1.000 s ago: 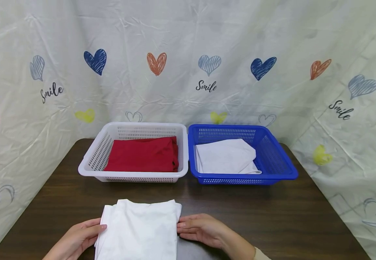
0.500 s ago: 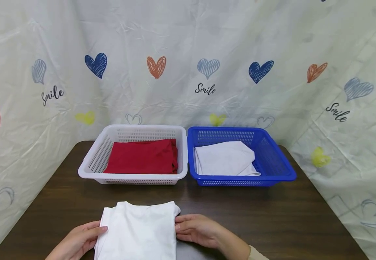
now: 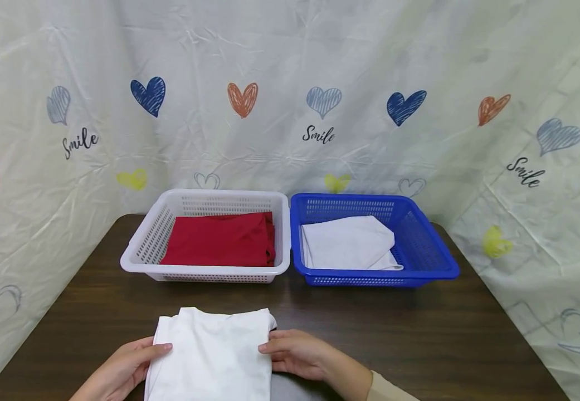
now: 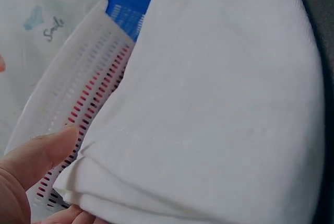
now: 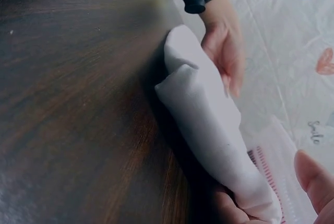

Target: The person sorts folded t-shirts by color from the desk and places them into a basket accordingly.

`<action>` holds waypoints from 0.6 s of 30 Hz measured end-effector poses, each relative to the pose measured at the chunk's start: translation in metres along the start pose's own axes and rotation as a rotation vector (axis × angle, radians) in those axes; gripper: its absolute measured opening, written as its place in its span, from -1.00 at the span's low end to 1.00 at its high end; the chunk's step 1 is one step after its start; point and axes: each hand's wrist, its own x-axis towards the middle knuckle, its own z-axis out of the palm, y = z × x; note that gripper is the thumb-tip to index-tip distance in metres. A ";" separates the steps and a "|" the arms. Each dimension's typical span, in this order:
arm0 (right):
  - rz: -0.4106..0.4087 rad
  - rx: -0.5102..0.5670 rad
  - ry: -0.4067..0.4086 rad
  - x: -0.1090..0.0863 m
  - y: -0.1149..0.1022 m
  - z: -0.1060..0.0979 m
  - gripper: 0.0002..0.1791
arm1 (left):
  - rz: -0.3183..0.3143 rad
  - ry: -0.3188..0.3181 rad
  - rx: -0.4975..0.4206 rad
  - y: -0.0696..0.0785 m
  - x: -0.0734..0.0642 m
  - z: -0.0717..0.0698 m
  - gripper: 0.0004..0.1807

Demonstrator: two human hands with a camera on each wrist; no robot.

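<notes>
A folded white cloth (image 3: 214, 356) lies on the dark wooden table between both hands, its lower end cut off in the head view. At its left edge is my left hand (image 3: 124, 367). The left wrist view has that thumb (image 4: 49, 151) raised beside the folded layers, with fingertips (image 4: 73, 216) partly hidden under them. My right hand (image 3: 300, 353) is at the opposite edge. In the right wrist view its thumb (image 5: 315, 182) stands apart from the cloth, and its fingers (image 5: 229, 208) reach beneath the edge. Whether the fabric is a garment cannot be told.
Behind the cloth stands a white basket (image 3: 209, 270) with folded red fabric (image 3: 219, 239). Beside it on the right, a blue basket (image 3: 370, 274) holds folded white fabric (image 3: 345, 242). A heart-printed sheet (image 3: 279, 50) hangs behind and around the table (image 3: 420, 340).
Both thumbs have moved inward over the cloth's side edges, and the right hand has shifted slightly left. The cloth stays almost in place. The head view tilted briefly and came back.
</notes>
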 end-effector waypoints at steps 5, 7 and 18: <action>0.003 -0.011 -0.008 0.005 0.001 0.002 -0.48 | 0.013 -0.011 0.011 0.000 0.000 0.002 -0.51; 0.002 -0.009 -0.001 0.007 0.002 0.003 -0.46 | 0.011 -0.005 0.015 0.000 0.001 0.004 -0.53; 0.016 -0.041 0.032 0.013 0.009 0.008 -0.62 | -0.006 0.018 0.031 0.001 0.005 0.011 -0.46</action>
